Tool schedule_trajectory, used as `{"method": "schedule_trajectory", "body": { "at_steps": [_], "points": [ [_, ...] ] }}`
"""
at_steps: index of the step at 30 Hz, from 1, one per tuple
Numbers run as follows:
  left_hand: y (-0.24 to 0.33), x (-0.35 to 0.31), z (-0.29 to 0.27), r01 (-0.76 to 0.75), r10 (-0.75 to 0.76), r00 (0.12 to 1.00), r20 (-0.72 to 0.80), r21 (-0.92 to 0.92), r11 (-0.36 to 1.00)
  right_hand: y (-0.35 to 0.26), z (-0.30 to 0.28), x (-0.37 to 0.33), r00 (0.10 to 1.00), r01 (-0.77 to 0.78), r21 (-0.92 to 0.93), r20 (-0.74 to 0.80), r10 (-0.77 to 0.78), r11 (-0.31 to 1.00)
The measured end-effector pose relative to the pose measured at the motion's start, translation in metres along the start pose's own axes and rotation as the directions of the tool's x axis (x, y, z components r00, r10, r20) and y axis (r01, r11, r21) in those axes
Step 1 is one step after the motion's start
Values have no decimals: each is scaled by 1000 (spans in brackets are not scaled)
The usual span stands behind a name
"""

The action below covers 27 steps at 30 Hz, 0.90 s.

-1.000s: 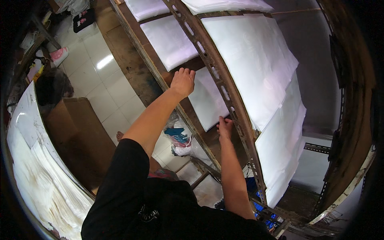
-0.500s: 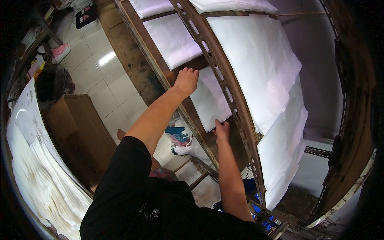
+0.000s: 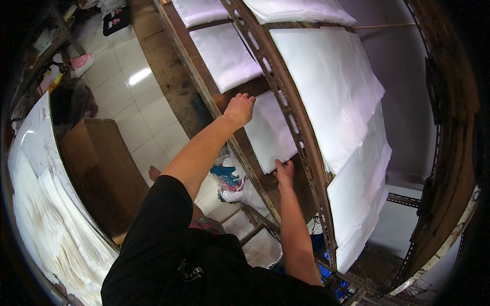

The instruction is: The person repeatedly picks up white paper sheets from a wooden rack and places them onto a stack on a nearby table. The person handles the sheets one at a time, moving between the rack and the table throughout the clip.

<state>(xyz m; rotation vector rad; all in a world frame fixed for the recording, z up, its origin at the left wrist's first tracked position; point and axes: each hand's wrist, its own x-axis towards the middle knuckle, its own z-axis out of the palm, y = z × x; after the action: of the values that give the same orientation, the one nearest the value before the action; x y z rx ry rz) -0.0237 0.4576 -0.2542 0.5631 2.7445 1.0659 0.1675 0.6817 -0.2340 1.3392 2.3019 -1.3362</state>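
Observation:
A flat stack of white, slightly glossy sheets (image 3: pixel 270 130) lies on a brown shelf board, under a slotted metal rail. My left hand (image 3: pixel 240 110) is at the stack's far left corner, its fingers curled together over the edge. At the near edge, my right hand (image 3: pixel 285 172) grips the stack's near end, thumb on top and the other fingers partly hidden. Farther along the same shelf lies a second stack of white sheets (image 3: pixel 224 56), which neither hand touches.
The rusty slotted rail (image 3: pixel 279 92) runs close to the right of both hands. Beyond it, large white sheets (image 3: pixel 326 92) overlap on a higher shelf. A cardboard box (image 3: pixel 102 168) stands on the tiled floor at left, beside a pile of creamy white material (image 3: pixel 56 229). Bagged scraps (image 3: pixel 229 181) sit below the shelf.
The whole view has shifted slightly, so the shelf and stacks appear a little lower and to the right. Both hands remain at the same stack, with hardly any movement against it.

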Motion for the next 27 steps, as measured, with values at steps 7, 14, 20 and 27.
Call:
{"method": "schedule_trajectory", "body": {
  "at_steps": [7, 14, 20, 27],
  "points": [
    [-7, -78, -31, -70, -52, 911, -409, -278, 958, 50, -3, 8, 946, 257, -14, -199, -255, 966],
    [-18, -261, -46, 117, -277, 897, -344, -420, 900, 89, 63, -91, 787, 617, 135, -79, -612, 775],
    [2, -381, -123, 342, -481, 846, -228, -459, 820, 98, 136, -146, 454, 645, 11, 798, -395, 764],
    [62, -472, -222, 399, -651, 550, -522, -521, 755, 75, 249, -47, 147, 848, 70, 921, -360, 525]
  ]
}}
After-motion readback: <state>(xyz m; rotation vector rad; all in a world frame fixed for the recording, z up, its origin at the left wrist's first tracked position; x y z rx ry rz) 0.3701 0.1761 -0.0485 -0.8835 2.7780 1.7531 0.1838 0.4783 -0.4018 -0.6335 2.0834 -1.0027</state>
